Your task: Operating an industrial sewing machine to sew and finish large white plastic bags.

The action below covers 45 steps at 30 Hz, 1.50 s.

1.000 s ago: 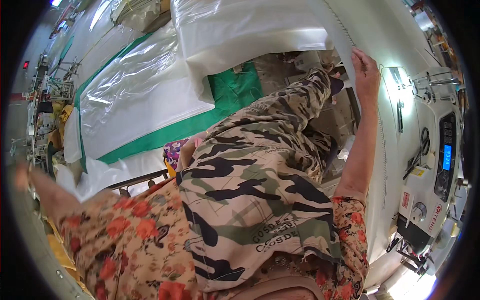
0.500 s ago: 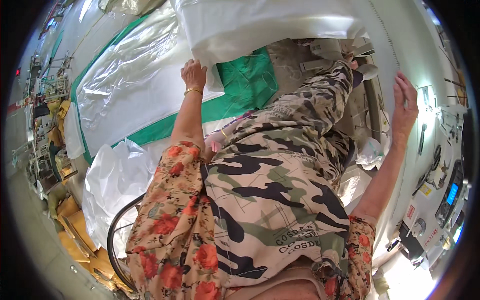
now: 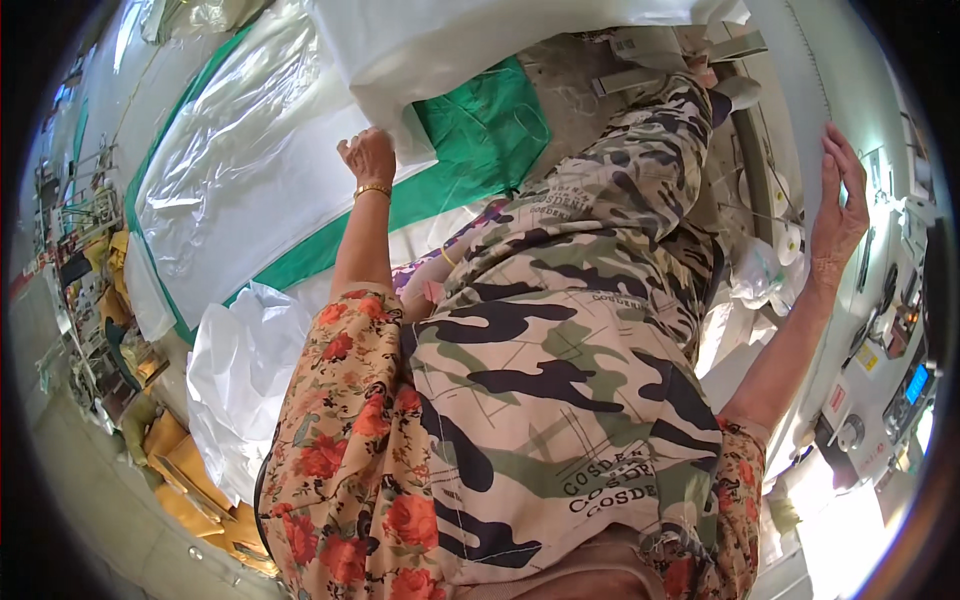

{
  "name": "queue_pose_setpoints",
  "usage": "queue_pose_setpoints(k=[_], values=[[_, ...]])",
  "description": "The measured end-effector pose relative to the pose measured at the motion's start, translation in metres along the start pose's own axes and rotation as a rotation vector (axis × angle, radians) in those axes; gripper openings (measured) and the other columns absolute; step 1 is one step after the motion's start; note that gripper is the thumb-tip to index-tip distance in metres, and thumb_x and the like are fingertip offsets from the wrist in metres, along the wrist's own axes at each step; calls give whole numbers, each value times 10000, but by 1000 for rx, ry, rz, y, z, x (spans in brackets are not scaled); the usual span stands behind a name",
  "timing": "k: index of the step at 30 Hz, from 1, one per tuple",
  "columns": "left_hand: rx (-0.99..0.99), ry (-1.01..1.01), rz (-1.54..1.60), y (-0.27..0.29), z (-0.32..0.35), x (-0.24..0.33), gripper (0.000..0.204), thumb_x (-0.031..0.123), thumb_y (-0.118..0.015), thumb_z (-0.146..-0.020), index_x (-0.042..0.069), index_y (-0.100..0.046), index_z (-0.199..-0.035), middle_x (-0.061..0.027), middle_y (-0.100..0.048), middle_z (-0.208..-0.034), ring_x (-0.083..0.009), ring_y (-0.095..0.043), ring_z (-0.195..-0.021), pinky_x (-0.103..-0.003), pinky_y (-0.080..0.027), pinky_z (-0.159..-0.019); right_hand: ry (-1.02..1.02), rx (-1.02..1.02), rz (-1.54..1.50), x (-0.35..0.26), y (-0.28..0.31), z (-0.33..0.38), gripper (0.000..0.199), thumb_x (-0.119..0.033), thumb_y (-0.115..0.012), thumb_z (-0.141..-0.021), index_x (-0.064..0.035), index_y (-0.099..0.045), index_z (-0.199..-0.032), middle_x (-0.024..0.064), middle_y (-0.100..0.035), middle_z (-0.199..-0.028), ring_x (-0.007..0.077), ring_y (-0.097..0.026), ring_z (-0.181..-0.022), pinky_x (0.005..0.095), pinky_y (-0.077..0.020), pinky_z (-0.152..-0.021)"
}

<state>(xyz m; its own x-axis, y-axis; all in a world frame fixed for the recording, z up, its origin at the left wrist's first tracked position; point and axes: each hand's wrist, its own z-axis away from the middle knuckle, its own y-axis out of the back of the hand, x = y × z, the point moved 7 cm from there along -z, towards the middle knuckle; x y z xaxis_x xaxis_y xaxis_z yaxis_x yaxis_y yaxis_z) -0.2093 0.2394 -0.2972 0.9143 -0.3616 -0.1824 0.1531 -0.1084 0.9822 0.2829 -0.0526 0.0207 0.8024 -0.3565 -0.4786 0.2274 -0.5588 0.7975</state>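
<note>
My left hand [image 3: 368, 156] rests over a glossy white plastic sheet [image 3: 250, 140], close to a fold of it. Its fingers are curled in, and whether they pinch any of the sheet is hidden. Beneath the white sheet lies green sheet material [image 3: 487, 128], showing as a broad patch and along the edges. My right hand [image 3: 840, 210] is held out to the right with fingers stretched, along a pale work surface [image 3: 800, 60] beside the lit machine. It holds nothing that I can see. Patterned camouflage clothing [image 3: 550, 380] covers my lap and legs.
A crumpled white plastic bag [image 3: 245, 375] lies left of my lap, with brown cardboard-like pieces [image 3: 185, 465] below it. At the right is a machine with a blue-lit display [image 3: 916, 384]. A clear bag [image 3: 757, 272] hangs near my right forearm. Metal equipment stands far left.
The view has shifted, so the sheets sit further left and higher. My left hand has curled its fingers more and lies lower against the sheet's fold. My right hand stays outstretched.
</note>
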Motion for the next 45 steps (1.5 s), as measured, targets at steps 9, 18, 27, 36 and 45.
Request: queue_pose_setpoints(k=[9,18,27,36,45], values=[[126,349,443,40,13,-50,190,206,-520,-908,81,-626,-812,-157,-652,-752,-368,-638,-701,-462,-486,-612,30,-6,-76,6,-4,1,246,-183,-519,-978,-96,-664,-1157,32,-610,-1254,165,-525,-1203,331,-366,-1067],[459,33,251,114,-20,-57,116,159,-512,-907,88,-588,-856,-103,-641,-873,-305,-618,-799,-413,-456,-693,40,-15,-108,7,-4,1,243,-163,-509,-980,-85,-656,-1157,29,-606,-1254,164,-527,-1195,327,-383,-1048],[272,-9,156,73,-14,-33,328,57,-574,-783,115,-545,-1104,-74,-597,-1109,-250,-570,-1044,-440,-417,-869,82,-21,-94,6,-5,0,233,-147,-511,-978,-91,-660,-1148,36,-612,-1252,160,-534,-1191,313,-390,-1041],[267,-608,213,115,-41,45,208,143,-714,-715,122,-613,-896,-22,-592,-932,-232,-581,-932,-397,-439,-836,75,-5,-53,8,-2,2,234,-136,-522,-971,-97,-660,-1155,34,-614,-1252,157,-543,-1182,309,-393,-1042],[152,-518,454,128,-53,44,128,222,-651,-836,101,-626,-804,-33,-598,-802,-244,-617,-800,-389,-496,-639,115,-8,-44,8,-2,2,242,-139,-503,-981,-93,-656,-1163,35,-613,-1253,154,-541,-1187,309,-391,-1046]])
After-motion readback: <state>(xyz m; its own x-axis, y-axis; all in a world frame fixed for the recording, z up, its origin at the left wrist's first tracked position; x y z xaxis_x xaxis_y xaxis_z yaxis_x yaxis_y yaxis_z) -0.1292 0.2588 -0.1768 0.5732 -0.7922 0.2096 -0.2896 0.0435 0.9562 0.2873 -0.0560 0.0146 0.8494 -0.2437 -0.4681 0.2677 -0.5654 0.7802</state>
